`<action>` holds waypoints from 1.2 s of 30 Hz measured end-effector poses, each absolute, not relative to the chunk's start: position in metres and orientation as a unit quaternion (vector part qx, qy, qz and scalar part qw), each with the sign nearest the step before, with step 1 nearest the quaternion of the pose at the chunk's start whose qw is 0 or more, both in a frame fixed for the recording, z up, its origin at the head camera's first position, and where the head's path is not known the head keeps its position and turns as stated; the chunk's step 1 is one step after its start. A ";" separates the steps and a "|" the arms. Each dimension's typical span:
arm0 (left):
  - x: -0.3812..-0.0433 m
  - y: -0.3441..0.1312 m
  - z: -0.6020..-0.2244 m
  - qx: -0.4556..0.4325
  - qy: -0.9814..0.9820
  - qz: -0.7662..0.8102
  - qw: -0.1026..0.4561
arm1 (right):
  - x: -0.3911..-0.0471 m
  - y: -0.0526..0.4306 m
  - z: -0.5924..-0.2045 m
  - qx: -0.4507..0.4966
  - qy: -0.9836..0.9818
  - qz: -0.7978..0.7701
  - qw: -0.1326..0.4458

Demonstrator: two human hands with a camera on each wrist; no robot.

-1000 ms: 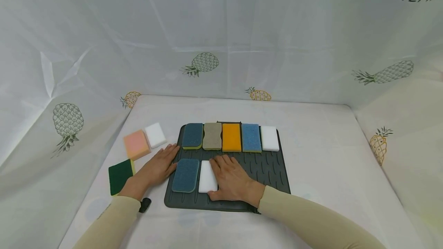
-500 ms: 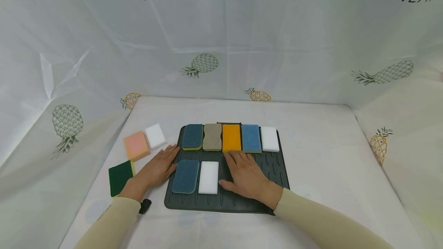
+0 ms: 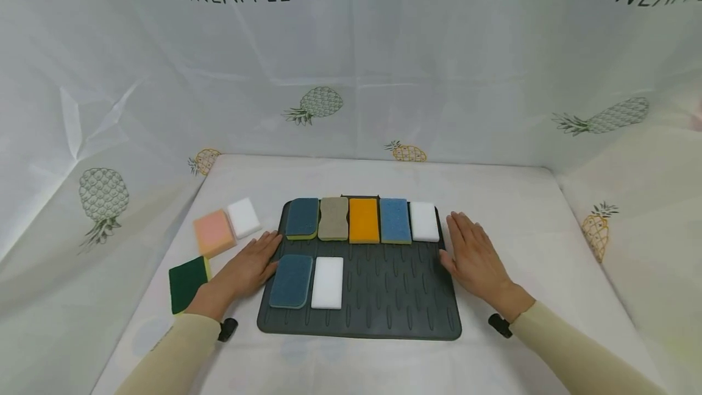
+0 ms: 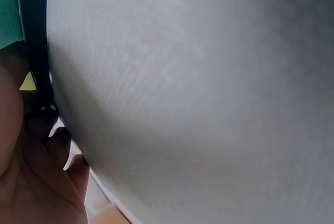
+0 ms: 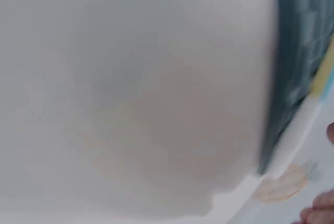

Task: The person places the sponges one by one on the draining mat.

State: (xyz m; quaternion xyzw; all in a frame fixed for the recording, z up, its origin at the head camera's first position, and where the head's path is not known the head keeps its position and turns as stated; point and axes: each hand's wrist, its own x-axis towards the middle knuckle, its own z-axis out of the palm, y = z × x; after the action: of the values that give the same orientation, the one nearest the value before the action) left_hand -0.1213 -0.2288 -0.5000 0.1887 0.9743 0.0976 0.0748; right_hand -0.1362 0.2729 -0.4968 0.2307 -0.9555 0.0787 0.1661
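Observation:
A dark grey ridged drying mat (image 3: 395, 297) lies on the table. Along its far edge runs a row of sponges: a dark blue one (image 3: 302, 217), a beige one (image 3: 334, 219), an orange one (image 3: 364, 220), a light blue one (image 3: 395, 220) and a white one (image 3: 425, 222). Nearer to me lie a second dark blue sponge (image 3: 291, 281) and another white sponge (image 3: 327, 283). My left hand (image 3: 244, 270) lies with extended fingers at the mat's left edge. Beside the right edge, my right hand (image 3: 478, 259) is held flat with straight fingers, holding nothing.
Left of the mat lie a pink sponge (image 3: 214, 233), a white sponge (image 3: 244, 217) and a green-and-yellow sponge (image 3: 188, 284), the last close by my left wrist. A pineapple-printed sheet (image 3: 351, 60) rises behind and at both sides of the white table (image 3: 493, 188).
My right hand has let go of the front white sponge and moved right, off the mat to its right edge. The sponge stays beside the dark blue one. My left hand keeps its place.

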 end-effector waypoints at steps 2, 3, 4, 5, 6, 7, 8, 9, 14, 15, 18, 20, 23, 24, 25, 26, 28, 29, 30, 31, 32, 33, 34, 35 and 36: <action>-0.121 -0.231 -0.499 0.187 0.974 0.098 0.077 | -0.135 0.285 -0.501 0.229 -0.963 0.064 0.130; -0.121 -0.231 -0.499 0.187 0.974 0.098 0.079 | -0.134 0.289 -0.503 0.231 -0.965 0.059 0.112; -0.120 -0.231 -0.499 0.187 0.974 0.099 0.080 | -0.133 0.293 -0.505 0.235 -0.966 0.053 0.098; -0.121 -0.232 -0.499 0.188 0.974 0.099 0.080 | -0.133 0.295 -0.507 0.238 -0.966 0.048 0.085; -0.121 -0.232 -0.500 0.190 0.974 0.100 0.080 | -0.133 0.297 -0.508 0.241 -0.967 0.047 0.072; -0.121 -0.233 -0.500 0.191 0.973 0.099 0.079 | -0.132 0.297 -0.509 0.244 -0.967 0.049 0.061; -0.121 -0.233 -0.501 0.190 0.973 0.099 0.080 | -0.133 0.298 -0.510 0.246 -0.966 0.051 0.053; -0.122 -0.233 -0.502 0.191 0.973 0.099 0.078 | -0.133 0.298 -0.511 0.248 -0.966 0.054 0.045; -0.123 -0.231 -0.504 0.186 0.974 0.102 0.079 | -0.136 0.295 -0.516 0.256 -0.965 0.057 0.028; -0.123 -0.231 -0.504 0.186 0.974 0.103 0.080 | -0.136 0.295 -0.516 0.257 -0.965 0.053 0.025; -0.123 -0.229 -0.504 0.187 0.974 0.105 0.079 | -0.136 0.296 -0.517 0.261 -0.964 0.042 0.014; -0.122 -0.229 -0.503 0.186 0.974 0.103 0.079 | -0.135 0.296 -0.517 0.263 -0.964 0.037 0.006; -0.122 -0.228 -0.502 0.185 0.975 0.098 0.078 | -0.135 0.297 -0.516 0.266 -0.963 0.035 -0.003; -0.122 -0.228 -0.501 0.182 0.975 0.097 0.081 | -0.135 0.297 -0.516 0.267 -0.963 0.034 -0.005; -0.122 -0.228 -0.501 0.180 0.976 0.096 0.081 | -0.135 0.297 -0.516 0.268 -0.963 0.034 -0.006; -0.121 -0.227 -0.500 0.179 0.976 0.095 0.082 | -0.135 0.297 -0.516 0.269 -0.963 0.034 -0.006; -0.121 -0.227 -0.498 0.175 0.977 0.092 0.084 | -0.135 0.296 -0.516 0.271 -0.962 0.033 -0.006; -0.120 -0.226 -0.496 0.173 0.977 0.088 0.083 | -0.135 0.296 -0.516 0.271 -0.962 0.032 -0.006; -0.120 -0.226 -0.495 0.171 0.978 0.087 0.079 | -0.135 0.296 -0.515 0.271 -0.962 0.032 -0.006; -0.120 -0.226 -0.492 0.171 0.979 0.082 0.070 | -0.135 0.296 -0.515 0.271 -0.962 0.032 -0.007; -0.121 -0.227 -0.489 0.171 0.980 0.077 0.058 | -0.135 0.295 -0.515 0.271 -0.962 0.031 -0.007; -0.122 -0.228 -0.486 0.170 0.982 0.074 0.043 | -0.135 0.295 -0.515 0.271 -0.962 0.032 -0.008; -0.123 -0.230 -0.482 0.168 0.983 0.070 0.026 | -0.135 0.295 -0.515 0.271 -0.962 0.031 -0.009; -0.126 -0.232 -0.479 0.167 0.984 0.064 0.003 | -0.135 0.295 -0.515 0.271 -0.962 0.030 -0.010; -0.129 -0.235 -0.475 0.166 0.984 0.061 -0.020 | -0.136 0.295 -0.515 0.271 -0.962 0.030 -0.010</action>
State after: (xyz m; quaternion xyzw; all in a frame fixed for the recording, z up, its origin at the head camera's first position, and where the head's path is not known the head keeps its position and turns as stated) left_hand -0.1292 -0.2348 -0.4748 0.1663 0.9840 0.0607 -0.0198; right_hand -0.1356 0.2947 -0.5147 0.2710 -0.9621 0.0297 -0.0102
